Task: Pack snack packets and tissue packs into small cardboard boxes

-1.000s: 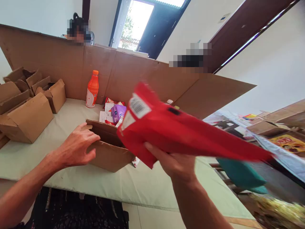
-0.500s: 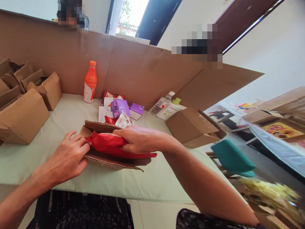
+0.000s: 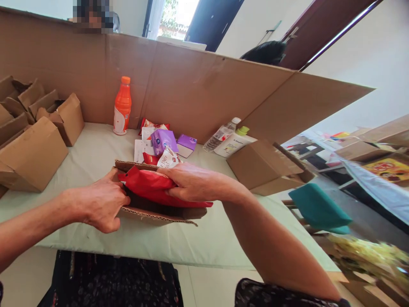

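A small open cardboard box (image 3: 159,216) lies in front of me on the table. A red packet (image 3: 145,184) is partly inside it, its right end over the box's right edge. My right hand (image 3: 191,181) is closed on the packet's upper side, thumb against the red face. At the box's left end, my left hand (image 3: 102,200) has its fingers curled over the edge, close to the packet's left corner. Just behind the box are a white packet (image 3: 168,158), purple packs (image 3: 163,142) and white cards (image 3: 139,150).
An orange bottle (image 3: 122,106) stands by the cardboard partition (image 3: 191,85). Several open boxes (image 3: 35,153) are on the left. To the right lie a clear bottle (image 3: 220,135), a white tube (image 3: 234,143) and another box (image 3: 265,164). A teal chair (image 3: 319,209) stands beyond the table.
My left hand has moved its fingers further over the box's left end, wrist now flatter. The right hand keeps its hold on the red packet. The view has shifted slightly.
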`<state>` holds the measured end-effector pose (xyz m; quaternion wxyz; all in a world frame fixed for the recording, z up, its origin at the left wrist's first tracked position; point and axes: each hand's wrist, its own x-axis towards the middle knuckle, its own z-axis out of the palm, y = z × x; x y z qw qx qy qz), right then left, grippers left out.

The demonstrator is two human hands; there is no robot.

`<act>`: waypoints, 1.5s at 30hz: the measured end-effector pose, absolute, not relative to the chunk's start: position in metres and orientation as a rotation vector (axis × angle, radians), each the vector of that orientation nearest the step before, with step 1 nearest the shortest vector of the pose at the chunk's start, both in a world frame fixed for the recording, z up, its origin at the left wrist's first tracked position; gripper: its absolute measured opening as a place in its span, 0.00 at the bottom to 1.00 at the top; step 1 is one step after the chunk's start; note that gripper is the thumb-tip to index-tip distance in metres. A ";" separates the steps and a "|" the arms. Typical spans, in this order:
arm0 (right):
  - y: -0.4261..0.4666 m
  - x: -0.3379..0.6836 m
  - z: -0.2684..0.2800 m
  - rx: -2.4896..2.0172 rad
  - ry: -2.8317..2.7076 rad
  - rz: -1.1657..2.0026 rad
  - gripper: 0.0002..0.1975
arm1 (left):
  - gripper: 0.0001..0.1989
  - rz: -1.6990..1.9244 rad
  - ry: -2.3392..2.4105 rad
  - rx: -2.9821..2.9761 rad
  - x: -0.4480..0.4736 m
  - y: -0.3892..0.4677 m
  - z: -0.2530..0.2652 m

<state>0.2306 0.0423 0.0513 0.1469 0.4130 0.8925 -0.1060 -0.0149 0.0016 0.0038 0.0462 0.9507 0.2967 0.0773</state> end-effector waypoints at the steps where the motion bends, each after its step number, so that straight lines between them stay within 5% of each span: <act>1: 0.042 0.232 0.050 1.183 2.571 -0.304 0.07 | 0.03 0.149 0.913 2.932 -0.012 0.002 0.005; 13: 0.048 0.218 0.046 1.030 2.513 -0.320 0.14 | 0.11 0.217 1.706 3.039 -0.035 -0.024 0.006; 18: 0.052 0.191 0.015 0.823 2.478 -0.423 0.15 | 0.13 0.112 1.626 3.135 -0.039 -0.029 0.006; 24: 0.053 0.191 0.007 0.780 2.515 -0.487 0.22 | 0.12 0.601 1.203 3.034 -0.031 -0.037 0.015; 30: 0.049 0.209 0.021 0.752 2.556 -0.562 0.16 | 0.08 0.030 1.079 2.767 -0.012 -0.015 0.027; 38: 0.010 0.329 0.044 1.684 3.120 -0.822 0.17 | 0.22 0.066 0.821 2.757 -0.022 0.014 0.024; 45: 0.054 0.395 -0.044 2.054 2.578 -0.749 0.19 | 0.31 0.055 0.795 2.818 -0.030 0.029 0.006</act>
